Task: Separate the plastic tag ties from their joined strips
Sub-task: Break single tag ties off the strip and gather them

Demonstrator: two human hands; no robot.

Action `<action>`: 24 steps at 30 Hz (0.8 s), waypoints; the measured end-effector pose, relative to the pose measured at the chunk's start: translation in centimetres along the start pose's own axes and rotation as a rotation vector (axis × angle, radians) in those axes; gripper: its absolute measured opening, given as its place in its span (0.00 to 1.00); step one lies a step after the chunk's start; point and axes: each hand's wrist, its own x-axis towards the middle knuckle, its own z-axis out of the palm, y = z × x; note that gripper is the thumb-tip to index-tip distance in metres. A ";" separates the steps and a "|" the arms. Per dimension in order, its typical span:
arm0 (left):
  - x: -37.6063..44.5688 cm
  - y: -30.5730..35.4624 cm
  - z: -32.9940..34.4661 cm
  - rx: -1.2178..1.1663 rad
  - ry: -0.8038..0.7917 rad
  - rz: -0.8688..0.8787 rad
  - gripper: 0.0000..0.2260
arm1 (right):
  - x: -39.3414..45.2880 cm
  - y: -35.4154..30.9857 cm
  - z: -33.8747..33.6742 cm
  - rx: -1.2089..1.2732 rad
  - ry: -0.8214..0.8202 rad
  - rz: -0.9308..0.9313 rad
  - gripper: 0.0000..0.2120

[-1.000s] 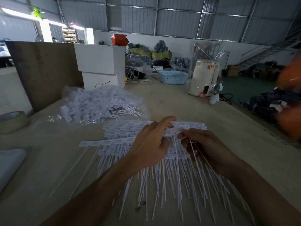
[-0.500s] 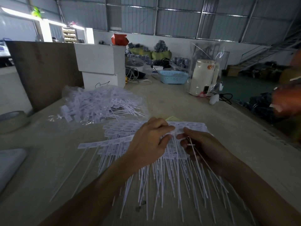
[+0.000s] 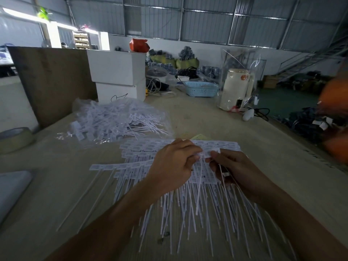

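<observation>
On the table (image 3: 216, 117) directly below my view lay the joined strips (image 3: 131, 164) of white plastic tag ties, their label heads overlapping in rows and their thin tails fanned toward me. My left hand (image 3: 173, 168) was curled over the top strip, its fingertips pinching the label edge, and my right hand (image 3: 237, 170) pinched the neighbouring label just beside it while a few loose ties (image 3: 224, 178) were gripped in its palm, tails trailing over the wrist. Farther out to the left sat a clear bag of ties (image 3: 116, 119). Beyond it stood stacked white boxes (image 3: 117, 74), a blue basket (image 3: 201, 88) and a cream kettle (image 3: 236, 89) inside a plastic bag. A tape roll (image 3: 15, 138) rested at the left edge.
</observation>
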 end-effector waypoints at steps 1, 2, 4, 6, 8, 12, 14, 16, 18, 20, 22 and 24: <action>0.0 0.0 0.0 -0.006 -0.011 -0.011 0.11 | 0.0 0.0 0.0 -0.005 -0.003 -0.007 0.13; 0.1 0.0 0.0 -0.011 -0.021 -0.021 0.11 | -0.1 0.0 -0.1 -0.011 -0.004 -0.013 0.13; 0.1 0.0 0.0 -0.018 -0.039 -0.035 0.11 | -0.1 0.1 -0.1 -0.025 -0.006 -0.022 0.14; 0.1 -0.1 0.0 -0.019 -0.049 -0.044 0.11 | 0.0 0.1 -0.1 -0.032 -0.002 -0.028 0.14; 0.2 -0.3 0.0 -0.022 -0.062 -0.050 0.11 | 0.1 0.2 0.0 -0.030 0.002 -0.032 0.14; 0.3 -0.6 0.2 -0.065 -0.065 -0.062 0.10 | 0.1 0.1 0.2 -0.024 0.000 -0.033 0.14; 0.2 -0.7 0.3 -0.089 -0.048 -0.055 0.09 | 0.1 0.1 0.2 -0.030 -0.008 -0.044 0.14; 0.2 -0.9 0.3 -0.101 -0.041 -0.039 0.09 | 0.0 0.1 0.2 -0.041 -0.018 -0.057 0.14; 0.3 -1.0 0.4 -0.108 -0.045 -0.041 0.08 | 0.0 0.0 0.2 -0.041 -0.025 -0.070 0.13; 0.2 -1.1 0.7 -0.146 -0.057 -0.083 0.08 | -0.1 -0.1 0.1 -0.067 -0.027 -0.096 0.13; 0.2 -1.2 0.9 -0.239 -0.068 -0.152 0.08 | -0.2 0.0 0.1 -0.147 -0.021 -0.144 0.13; 0.2 -1.3 0.8 -0.305 -0.043 -0.182 0.09 | -0.1 0.1 0.4 -0.152 -0.013 -0.172 0.13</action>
